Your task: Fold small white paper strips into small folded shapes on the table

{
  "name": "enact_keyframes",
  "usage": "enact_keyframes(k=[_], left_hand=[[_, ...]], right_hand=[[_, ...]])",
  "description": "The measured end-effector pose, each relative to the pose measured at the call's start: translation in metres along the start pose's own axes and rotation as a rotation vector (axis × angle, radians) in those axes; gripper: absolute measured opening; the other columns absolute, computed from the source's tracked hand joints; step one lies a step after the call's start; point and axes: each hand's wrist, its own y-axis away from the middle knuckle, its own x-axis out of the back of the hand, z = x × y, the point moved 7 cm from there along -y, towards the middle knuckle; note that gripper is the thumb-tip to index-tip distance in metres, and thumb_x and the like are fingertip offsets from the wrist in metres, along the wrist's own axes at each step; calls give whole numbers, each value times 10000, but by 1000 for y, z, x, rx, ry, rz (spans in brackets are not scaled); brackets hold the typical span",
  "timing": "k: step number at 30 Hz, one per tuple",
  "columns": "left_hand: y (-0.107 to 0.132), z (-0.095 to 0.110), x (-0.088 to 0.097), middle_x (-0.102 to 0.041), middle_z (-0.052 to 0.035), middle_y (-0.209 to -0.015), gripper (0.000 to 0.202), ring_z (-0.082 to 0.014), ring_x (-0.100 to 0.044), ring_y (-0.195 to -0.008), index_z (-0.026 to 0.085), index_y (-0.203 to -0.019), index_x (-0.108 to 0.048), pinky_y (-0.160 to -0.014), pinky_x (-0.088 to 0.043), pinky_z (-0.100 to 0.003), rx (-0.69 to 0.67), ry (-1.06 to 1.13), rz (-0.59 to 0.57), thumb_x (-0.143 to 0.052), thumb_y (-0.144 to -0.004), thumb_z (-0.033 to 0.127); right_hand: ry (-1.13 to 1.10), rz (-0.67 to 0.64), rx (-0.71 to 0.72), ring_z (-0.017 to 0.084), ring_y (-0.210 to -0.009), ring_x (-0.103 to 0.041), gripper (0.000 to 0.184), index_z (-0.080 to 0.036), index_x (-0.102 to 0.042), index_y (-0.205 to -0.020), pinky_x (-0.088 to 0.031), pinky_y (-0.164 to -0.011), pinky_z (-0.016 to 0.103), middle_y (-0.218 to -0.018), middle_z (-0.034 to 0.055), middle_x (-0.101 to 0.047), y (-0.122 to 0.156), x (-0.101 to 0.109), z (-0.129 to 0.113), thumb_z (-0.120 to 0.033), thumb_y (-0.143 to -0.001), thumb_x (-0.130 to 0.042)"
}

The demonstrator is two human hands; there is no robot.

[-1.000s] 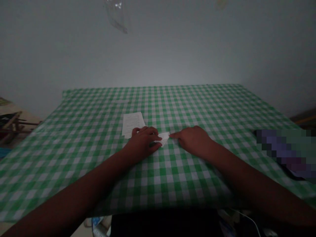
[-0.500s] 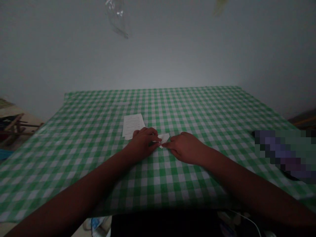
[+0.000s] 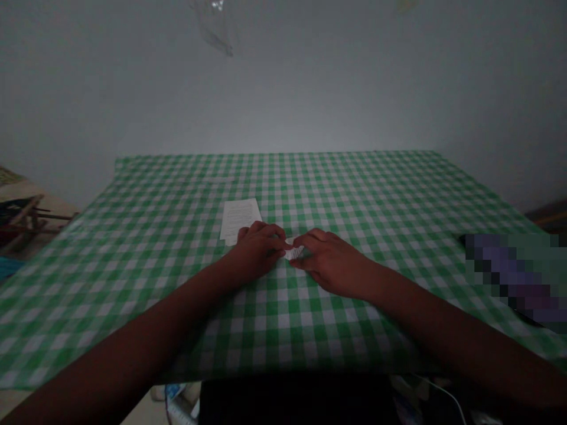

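A small folded piece of printed paper (image 3: 294,253) lies between my hands near the middle of the table, partly covered by my fingers. My left hand (image 3: 259,248) grips its left side with thumb and fingers closed. On the right side, my right hand (image 3: 330,260) pinches the paper between thumb and forefinger. Just beyond my left hand lie a few flat printed sheets of paper (image 3: 240,218), overlapping, their near edge partly hidden by that hand.
A green and white checked cloth (image 3: 319,330) covers the table. A dark object with a pixelated surface (image 3: 509,277) lies at the right edge. A pale wall (image 3: 310,82) stands behind, with a clear plastic bag (image 3: 215,26) against it. Wooden furniture (image 3: 31,221) shows at far left.
My right hand's fingers have moved from pointing at the paper's near edge to pinching it, forefinger now over its far side. The view has shifted slightly.
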Motion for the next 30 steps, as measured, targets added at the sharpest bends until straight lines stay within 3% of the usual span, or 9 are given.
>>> enact_keyframes(k=[10,15,18,22,25,30], left_hand=[[1,-10,-1,-489,38,-1424,564,-286,-385,-1264,412,-1127,-697,-989,-347,-526,-10,-11,-22,-449,-827,5],[1,-11,-1,-433,71,-1483,740,-315,-322,-1333,451,-1149,-680,-997,-339,-554,-51,-47,-60,-440,-701,-87],[1,-6,5,-417,68,-1502,728,-321,-288,-1362,427,-1120,-700,-1018,-315,-568,-121,-87,1,-451,-677,-94],[1,-6,18,-570,-24,-1333,600,-259,-454,-1241,302,-1099,-708,-1033,-362,-503,-149,-52,141,-432,-712,-64],[0,-5,16,-647,-58,-1143,516,-218,-573,-1094,231,-1088,-697,-987,-438,-427,-196,27,77,-435,-725,-26],[3,3,1,-657,-56,-1153,529,-210,-607,-1078,229,-1151,-669,-957,-461,-388,-285,20,-54,-463,-729,-14]], right_hand=[[-85,-34,31,234,-1103,-578,349,-242,-662,-1242,-398,-991,436,-1204,89,-646,-1,-5,3,-168,-939,-507],[-110,-24,40,231,-1099,-584,332,-249,-676,-1214,-396,-991,434,-1174,81,-657,-2,-5,3,-171,-945,-498],[-124,-10,43,228,-1105,-582,330,-235,-679,-1206,-405,-991,427,-1178,86,-652,-2,-4,3,-162,-951,-482],[-171,3,58,222,-1116,-574,325,-227,-678,-1210,-412,-1006,416,-1189,87,-646,-2,-3,2,-176,-951,-490],[-180,14,62,221,-1120,-568,329,-215,-681,-1207,-416,-1016,409,-1185,90,-646,-2,-2,2,-164,-945,-490],[-181,20,57,224,-1132,-558,359,-195,-657,-1243,-415,-1035,418,-1199,100,-640,-1,-2,1,-148,-916,-517]])
